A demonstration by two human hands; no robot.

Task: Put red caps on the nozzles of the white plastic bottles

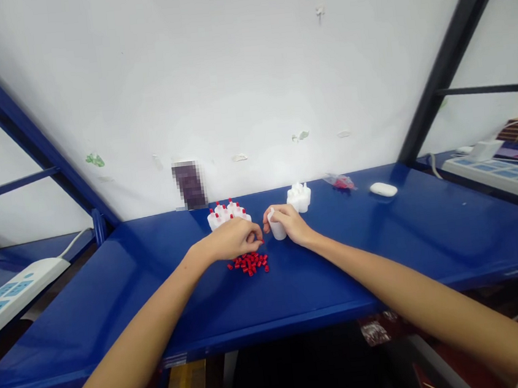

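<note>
My left hand (236, 236) is closed, thumb and forefinger pinching a small red cap (261, 241). Just below it a pile of loose red caps (250, 264) lies on the blue table (333, 279). My right hand (293, 222) is wrapped round a small white bottle (279, 231), held upright with a narrow nozzle at its top. The pinched cap is a short way left of this bottle, apart from it. Behind my left hand stand several white bottles with red caps (215, 221), partly hidden by the hand. White bottles without red caps (299, 198) stand grouped behind my right hand.
A clear plastic bag with red pieces (341, 181) and a white rounded case (383, 189) lie at the back right. A pixelated dark rectangle (191, 186) leans against the wall. Power strips (12, 291) and metal frame posts flank the table.
</note>
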